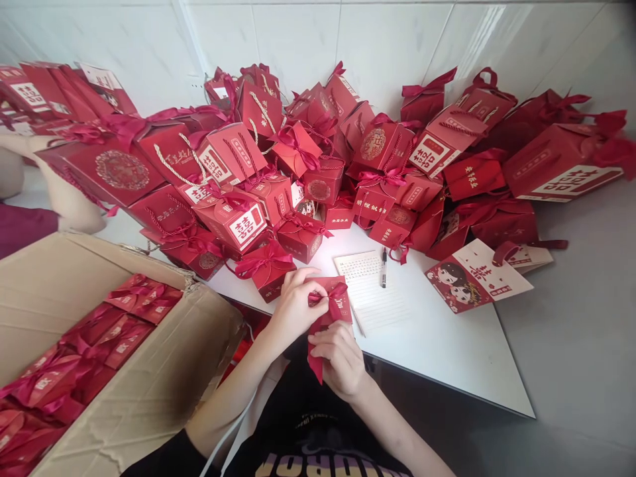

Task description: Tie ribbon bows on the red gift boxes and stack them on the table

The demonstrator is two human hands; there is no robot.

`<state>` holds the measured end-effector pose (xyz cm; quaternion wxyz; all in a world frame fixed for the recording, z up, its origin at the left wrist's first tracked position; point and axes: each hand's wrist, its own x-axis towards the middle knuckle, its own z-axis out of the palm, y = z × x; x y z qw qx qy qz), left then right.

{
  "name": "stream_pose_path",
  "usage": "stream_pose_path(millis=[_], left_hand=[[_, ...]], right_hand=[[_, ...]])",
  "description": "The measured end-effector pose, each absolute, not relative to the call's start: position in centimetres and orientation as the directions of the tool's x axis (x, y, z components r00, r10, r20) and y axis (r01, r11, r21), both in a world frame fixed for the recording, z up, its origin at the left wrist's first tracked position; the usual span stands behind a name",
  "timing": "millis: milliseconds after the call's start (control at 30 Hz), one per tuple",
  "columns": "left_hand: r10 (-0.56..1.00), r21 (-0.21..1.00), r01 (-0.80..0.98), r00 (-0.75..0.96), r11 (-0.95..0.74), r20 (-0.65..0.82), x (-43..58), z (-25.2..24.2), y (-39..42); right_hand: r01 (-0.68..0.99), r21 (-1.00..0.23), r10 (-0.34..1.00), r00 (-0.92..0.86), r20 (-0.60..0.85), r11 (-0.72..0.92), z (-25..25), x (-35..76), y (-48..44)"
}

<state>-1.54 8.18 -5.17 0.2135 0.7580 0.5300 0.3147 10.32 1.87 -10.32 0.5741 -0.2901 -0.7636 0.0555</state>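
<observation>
A red gift box (342, 317) with printed characters is at the table's near edge, between my two hands. A dark red ribbon (339, 296) is looped on its top. My left hand (301, 303) pinches part of this ribbon between thumb and forefinger at the box's upper left. Lower down, my right hand (338, 356) is closed at the near side of the box, its fingers curled by a ribbon end that hangs towards my lap. The underside of the box is hidden by my hands.
Many red gift boxes (238, 222) are piled along the wall. An open notebook (375, 291) with a pen (383, 267) lies on the white table (447, 358). A carton (149, 371) of ribboned boxes stands at left. Another person's arm (64, 182) shows behind it.
</observation>
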Motion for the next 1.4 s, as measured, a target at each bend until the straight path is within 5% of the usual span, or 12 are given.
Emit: stream_pose_path(millis=[267,400,533,667,1033,1167,1267,1400], left_hand=[[0.939,0.701,0.628,0.274,-0.338,0.208,-1.8,-5.4,8.8],[0.942,0.706,0.631,0.287,-0.321,0.172,-2.1,-5.4,9.2],[0.936,0.735,0.6,0.324,-0.316,0.138,-2.4,-5.5,9.4],[0.938,0.761,0.577,0.328,-0.296,0.116,-2.4,-5.9,9.4],[0.948,0.731,0.628,0.307,-0.266,0.082,-2.2,-5.7,9.7],[0.951,0.751,0.605,0.292,-0.266,0.101,-2.3,-5.9,9.7],[0.944,0.801,0.518,0.282,-0.3,0.171,-2.6,-6.0,9.4],[0.953,0.826,0.485,0.06,-0.289,0.298,-2.9,-5.9,8.6]], right_hand=[[0.311,-0.467,0.536,-0.193,0.822,0.828,-9.9,10.0,1.7],[0.26,-0.623,0.668,-0.153,0.728,0.738,-8.8,12.4,1.2],[0.425,-0.871,0.94,0.114,0.32,0.246,-8.1,15.3,0.7],[0.414,-0.906,0.993,-0.029,-0.116,-0.093,-8.2,15.4,0.8],[0.152,-0.988,0.993,-0.112,-0.042,-0.025,-9.8,14.9,0.8],[0.202,-0.978,0.981,-0.194,0.016,0.056,-8.6,16.3,1.4],[0.32,-0.944,0.997,-0.053,0.062,0.076,-7.0,17.3,3.4],[0.532,-0.847,0.999,0.037,0.031,0.007,-5.5,17.0,7.4]])
